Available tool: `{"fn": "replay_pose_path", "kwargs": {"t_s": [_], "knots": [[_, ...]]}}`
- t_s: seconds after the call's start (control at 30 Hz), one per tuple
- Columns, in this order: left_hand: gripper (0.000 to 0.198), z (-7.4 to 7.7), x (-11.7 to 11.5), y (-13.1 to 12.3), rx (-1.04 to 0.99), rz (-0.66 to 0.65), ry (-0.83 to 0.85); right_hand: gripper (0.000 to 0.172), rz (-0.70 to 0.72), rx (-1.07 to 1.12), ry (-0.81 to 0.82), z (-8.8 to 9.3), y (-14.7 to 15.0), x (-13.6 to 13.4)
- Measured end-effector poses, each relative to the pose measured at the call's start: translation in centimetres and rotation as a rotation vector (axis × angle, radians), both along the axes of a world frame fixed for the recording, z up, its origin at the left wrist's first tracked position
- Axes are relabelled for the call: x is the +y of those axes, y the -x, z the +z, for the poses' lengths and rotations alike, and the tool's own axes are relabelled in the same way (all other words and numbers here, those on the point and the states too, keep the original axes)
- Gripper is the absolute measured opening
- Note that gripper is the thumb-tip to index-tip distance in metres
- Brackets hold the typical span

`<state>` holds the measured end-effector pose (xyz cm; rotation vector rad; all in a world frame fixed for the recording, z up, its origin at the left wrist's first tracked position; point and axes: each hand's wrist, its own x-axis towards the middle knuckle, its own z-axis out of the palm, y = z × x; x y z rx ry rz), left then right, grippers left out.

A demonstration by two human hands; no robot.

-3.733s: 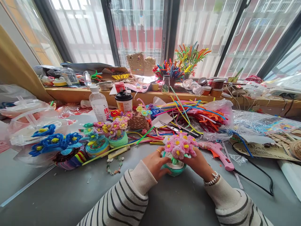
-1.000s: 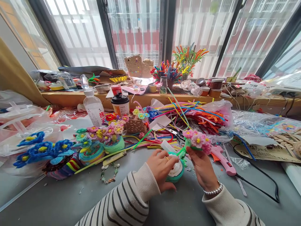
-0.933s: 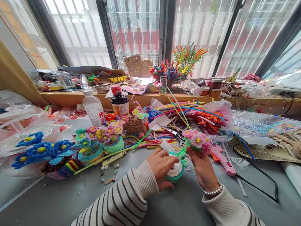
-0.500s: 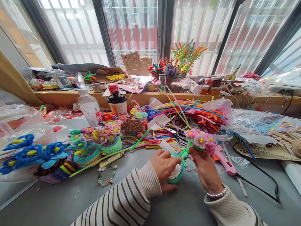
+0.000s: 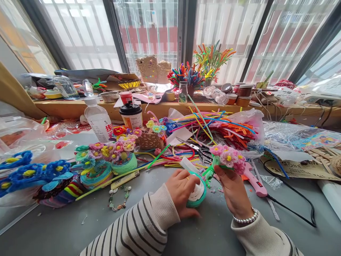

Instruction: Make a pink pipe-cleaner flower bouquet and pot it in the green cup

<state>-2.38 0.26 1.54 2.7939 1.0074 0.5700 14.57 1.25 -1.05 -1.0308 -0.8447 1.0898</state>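
My right hand (image 5: 234,193) pinches a bunch of pink pipe-cleaner flowers (image 5: 228,156) below the blooms, and its green bundled stems (image 5: 209,173) point down to the left. Just left of it, my left hand (image 5: 182,192) has its fingers closed over the rim of a small round pot (image 5: 196,199), teal outside with a white coiled inside. The pot tilts on the grey table, partly hidden by those fingers. A narrow gap separates the stem ends from the pot.
To the right lies a pink glue gun (image 5: 255,183) with a black cord. Scissors (image 5: 197,147) and a pile of pipe cleaners (image 5: 226,128) are behind my hands. Finished flower pots (image 5: 124,163), a bracelet (image 5: 118,197) and a water bottle (image 5: 98,121) stand or lie on the left.
My left hand has moved left off the green stems onto the pot's rim. The pot has shifted slightly left and shows more. My right hand stays nearly still with the flowers.
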Motion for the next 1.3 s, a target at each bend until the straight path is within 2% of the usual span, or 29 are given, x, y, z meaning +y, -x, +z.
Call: {"fn": "replay_pose_path", "kwargs": {"t_s": [0.1, 0.23, 0.4, 0.53, 0.83, 1.03, 1.3], "knots": [[0.052, 0.0, -0.5, 0.8, -0.067, 0.032, -0.072, 0.032, -0.007, 0.004, 0.012, 0.2, 0.1, -0.1], [0.042, 0.3, -0.8, 1.0, 0.027, 0.034, -0.14, 0.036, -0.007, 0.013, 0.014, 0.3, 0.2, -0.3], [0.044, 0.5, -0.4, 0.0, 0.12, 0.057, -0.177, 0.041, 0.001, 0.001, 0.013, 0.2, 0.2, -0.3], [0.048, 0.4, -0.4, -0.4, 0.121, 0.114, -0.17, 0.036, 0.018, -0.011, 0.018, 0.2, 0.2, -0.2], [0.047, 0.5, -0.9, -0.5, 0.107, 0.158, -0.133, 0.041, 0.025, 0.028, 0.024, 0.4, 0.6, -0.2], [0.044, 0.4, -0.7, -0.5, 0.138, 0.16, -0.093, 0.03, 0.018, 0.037, 0.031, 0.4, 0.6, -0.3], [0.036, 0.2, -0.9, 0.3, 0.103, 0.101, -0.026, 0.042, -0.004, 0.006, 0.029, 0.4, 0.7, -0.3]]}}
